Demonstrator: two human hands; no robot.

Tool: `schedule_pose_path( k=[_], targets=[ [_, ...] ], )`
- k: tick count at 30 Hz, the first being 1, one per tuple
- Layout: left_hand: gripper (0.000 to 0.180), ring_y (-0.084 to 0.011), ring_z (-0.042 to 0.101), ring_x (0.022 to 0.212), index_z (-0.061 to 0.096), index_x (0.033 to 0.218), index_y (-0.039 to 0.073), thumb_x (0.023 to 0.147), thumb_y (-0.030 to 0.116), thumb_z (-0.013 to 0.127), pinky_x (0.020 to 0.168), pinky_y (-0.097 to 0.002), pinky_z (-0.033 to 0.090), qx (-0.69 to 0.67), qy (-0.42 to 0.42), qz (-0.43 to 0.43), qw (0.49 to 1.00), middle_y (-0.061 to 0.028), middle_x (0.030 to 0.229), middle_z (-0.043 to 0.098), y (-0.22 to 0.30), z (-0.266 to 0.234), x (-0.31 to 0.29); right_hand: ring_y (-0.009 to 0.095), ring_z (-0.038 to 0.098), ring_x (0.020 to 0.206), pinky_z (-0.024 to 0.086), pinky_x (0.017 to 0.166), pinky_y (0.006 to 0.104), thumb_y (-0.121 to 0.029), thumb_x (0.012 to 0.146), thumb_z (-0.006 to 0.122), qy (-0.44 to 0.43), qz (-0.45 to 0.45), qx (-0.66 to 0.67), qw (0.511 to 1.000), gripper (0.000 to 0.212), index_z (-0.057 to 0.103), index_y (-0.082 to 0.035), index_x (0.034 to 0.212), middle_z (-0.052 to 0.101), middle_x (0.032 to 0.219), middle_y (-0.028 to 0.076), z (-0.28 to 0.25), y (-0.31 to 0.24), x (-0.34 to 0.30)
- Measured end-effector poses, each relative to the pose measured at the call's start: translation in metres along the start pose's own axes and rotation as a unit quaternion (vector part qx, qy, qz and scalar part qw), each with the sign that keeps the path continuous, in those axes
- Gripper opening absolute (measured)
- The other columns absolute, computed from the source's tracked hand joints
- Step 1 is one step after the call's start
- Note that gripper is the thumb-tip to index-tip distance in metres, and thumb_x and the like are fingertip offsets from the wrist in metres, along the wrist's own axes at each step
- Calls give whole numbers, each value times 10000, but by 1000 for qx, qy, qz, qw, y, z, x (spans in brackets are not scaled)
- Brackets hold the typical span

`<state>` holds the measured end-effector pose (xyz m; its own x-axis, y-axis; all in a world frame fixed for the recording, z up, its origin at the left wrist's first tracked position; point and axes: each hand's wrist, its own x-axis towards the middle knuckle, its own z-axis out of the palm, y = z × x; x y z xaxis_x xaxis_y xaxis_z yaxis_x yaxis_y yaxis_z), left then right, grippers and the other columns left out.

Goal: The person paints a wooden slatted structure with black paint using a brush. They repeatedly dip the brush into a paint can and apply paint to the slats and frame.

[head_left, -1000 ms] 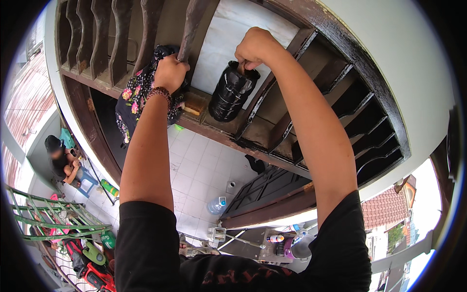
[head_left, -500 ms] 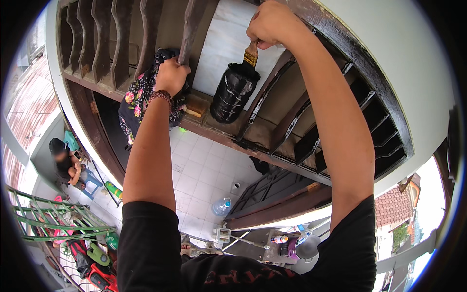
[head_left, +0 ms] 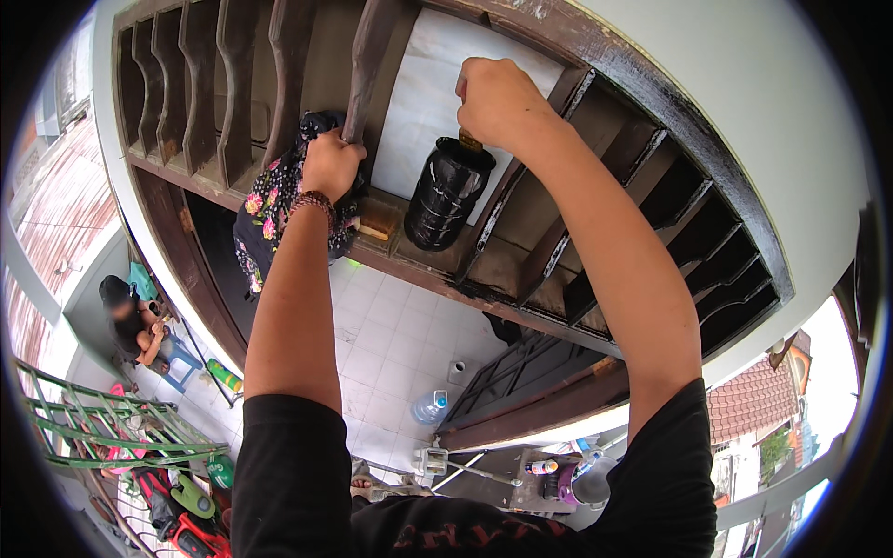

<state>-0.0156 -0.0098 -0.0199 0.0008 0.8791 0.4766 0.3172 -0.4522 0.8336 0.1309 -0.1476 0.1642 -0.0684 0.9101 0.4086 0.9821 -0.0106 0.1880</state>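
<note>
My right hand (head_left: 500,102) is closed on a paintbrush (head_left: 470,141). Only a bit of the brush shows below the fingers; its bristle end is down inside a black, paint-smeared container (head_left: 450,195). This container stands upright on the ledge of a brown wooden grille, in front of a whitish sheet (head_left: 437,74). At the left, my left hand (head_left: 332,166) is wrapped round the lower end of a wavy wooden slat (head_left: 370,70). A dark floral cloth (head_left: 270,214) hangs over the ledge beneath and beside that hand.
Slats to the right carry black, patchy paint. A small yellowish block (head_left: 377,227) lies on the ledge. Far below are a tiled floor, a water bottle (head_left: 429,407), a table with a pot (head_left: 593,482), a green metal rack (head_left: 102,432) and a seated person (head_left: 135,325).
My right hand has come down toward the container, and the brush has sunk deeper into it. My left hand keeps its hold on the slat. The view has shifted slightly.
</note>
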Motion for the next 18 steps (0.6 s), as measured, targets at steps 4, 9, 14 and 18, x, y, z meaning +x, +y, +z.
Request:
schedule_pose_path(
  k=[4,9,14,18],
  targets=[
    [372,-414,659,1000,714,1050,0,748,210,660,889,-447,510,-4,-1,-3,1000,-264,965,699,3,-1,-2,389,689,929,557,851,433,7,759,611,45,-27,-2,999,241,672,37,990,707,961,247,4,0,-11],
    [379,-416,657,1001,711,1062,5,745,207,661,890,-450,509,-4,-2,1,1000,-267,969,697,-1,-1,-1,358,699,883,557,816,420,-9,761,623,76,-32,20,996,240,664,16,996,715,916,206,-2,5,-18],
    [384,-418,657,997,711,1065,3,745,210,662,890,-449,510,-12,-4,2,1000,-267,967,696,4,-1,-4,295,688,779,544,711,383,-18,718,625,58,-42,138,988,180,686,-10,887,700,806,173,-19,10,-26],
    [394,-418,658,999,708,1069,-6,744,214,664,891,-450,509,5,4,8,1000,-268,972,697,-6,-2,1,286,667,734,528,659,383,-5,678,607,-2,-6,149,989,133,679,-3,790,686,766,170,-15,2,-22]
  ],
)
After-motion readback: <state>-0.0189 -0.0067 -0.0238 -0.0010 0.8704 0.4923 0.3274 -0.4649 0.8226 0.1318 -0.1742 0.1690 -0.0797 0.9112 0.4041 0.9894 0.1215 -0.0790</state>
